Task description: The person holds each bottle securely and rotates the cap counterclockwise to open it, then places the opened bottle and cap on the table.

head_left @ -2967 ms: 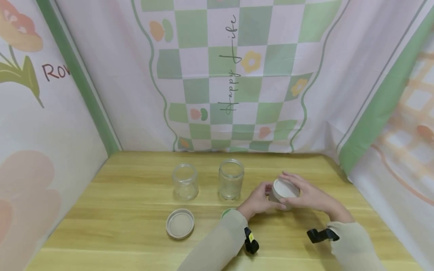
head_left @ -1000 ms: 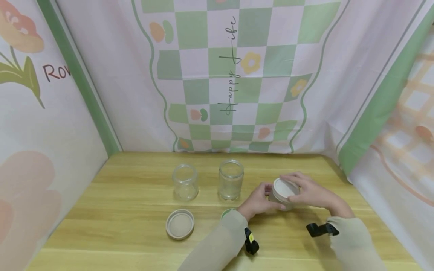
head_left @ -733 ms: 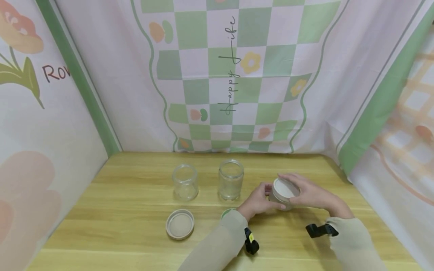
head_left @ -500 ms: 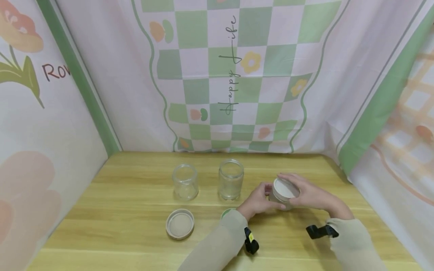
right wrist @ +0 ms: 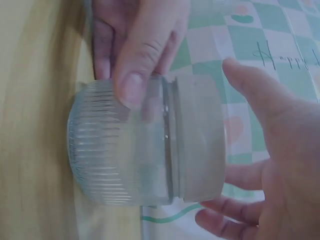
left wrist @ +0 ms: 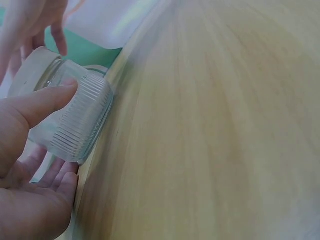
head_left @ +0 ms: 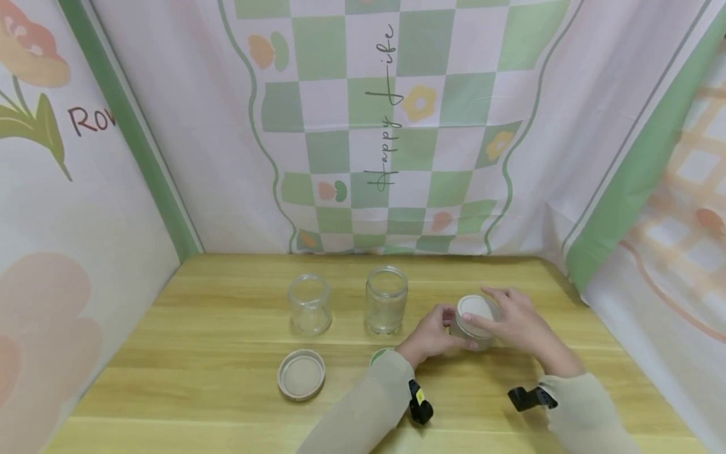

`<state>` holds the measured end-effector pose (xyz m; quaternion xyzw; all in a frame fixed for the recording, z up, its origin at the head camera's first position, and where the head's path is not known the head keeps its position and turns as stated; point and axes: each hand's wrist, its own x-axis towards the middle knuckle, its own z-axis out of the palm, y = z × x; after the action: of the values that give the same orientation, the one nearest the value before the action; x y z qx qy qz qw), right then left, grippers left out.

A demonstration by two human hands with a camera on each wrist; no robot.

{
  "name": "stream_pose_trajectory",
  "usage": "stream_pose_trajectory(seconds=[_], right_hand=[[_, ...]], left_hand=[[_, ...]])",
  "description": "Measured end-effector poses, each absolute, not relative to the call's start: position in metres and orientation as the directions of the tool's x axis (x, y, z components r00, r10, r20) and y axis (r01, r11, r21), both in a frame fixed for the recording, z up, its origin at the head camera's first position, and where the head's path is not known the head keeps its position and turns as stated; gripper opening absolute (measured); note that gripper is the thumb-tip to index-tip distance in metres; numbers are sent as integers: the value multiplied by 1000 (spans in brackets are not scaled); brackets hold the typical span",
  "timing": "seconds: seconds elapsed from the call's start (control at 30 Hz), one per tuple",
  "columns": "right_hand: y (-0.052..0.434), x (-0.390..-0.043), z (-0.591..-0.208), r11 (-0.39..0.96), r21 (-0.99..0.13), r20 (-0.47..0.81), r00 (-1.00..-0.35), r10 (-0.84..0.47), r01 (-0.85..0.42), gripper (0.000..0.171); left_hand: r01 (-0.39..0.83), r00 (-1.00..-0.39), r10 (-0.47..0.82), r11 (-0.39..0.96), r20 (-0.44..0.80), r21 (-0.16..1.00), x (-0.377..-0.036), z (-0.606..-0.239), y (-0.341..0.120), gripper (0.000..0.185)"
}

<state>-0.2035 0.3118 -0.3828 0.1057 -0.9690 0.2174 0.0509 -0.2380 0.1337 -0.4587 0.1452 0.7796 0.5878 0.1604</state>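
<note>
A ribbed glass jar with a pale lid on it stands upright on the right part of the table. My left hand grips the jar's side, thumb across the glass in the left wrist view. Around the lid, my right hand is spread. Its thumb is lifted clear of the lid in the right wrist view, and its other fingers lie past the lid's far edge; whether they touch it, I cannot tell.
Two lidless glass jars, one short and one taller, stand left of my hands. A beige lid lies inside up before them. A green-rimmed lid is mostly hidden by my left sleeve. Patterned cloth hangs behind.
My right hand has loosened from round the lid, turning and pulling slightly back, with its thumb now raised over the lid's top. My left hand has stayed on the jar.
</note>
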Motion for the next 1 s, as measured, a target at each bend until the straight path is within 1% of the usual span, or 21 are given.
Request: stream_pose_trajectory(seconds=[0.23, 0.47, 0.73, 1.0], right_hand=[[306, -202, -385, 921, -339, 185, -974, -133, -190, 90], [305, -202, -387, 927, -317, 215, -967, -137, -202, 86], [305, -202, -386, 914, -338, 210, -964, -161, -226, 81], [311, -202, -385, 868, -411, 200, -957, -211, -278, 75]], left_hand=[[37, -910, 408, 262, -76, 964, -238, -458, 133, 67], [36, -908, 411, 261, -77, 965, -239, -458, 133, 68], [35, -907, 413, 261, -79, 965, -240, -459, 133, 68], [22, -908, 410, 262, -91, 965, -239, -462, 135, 68]])
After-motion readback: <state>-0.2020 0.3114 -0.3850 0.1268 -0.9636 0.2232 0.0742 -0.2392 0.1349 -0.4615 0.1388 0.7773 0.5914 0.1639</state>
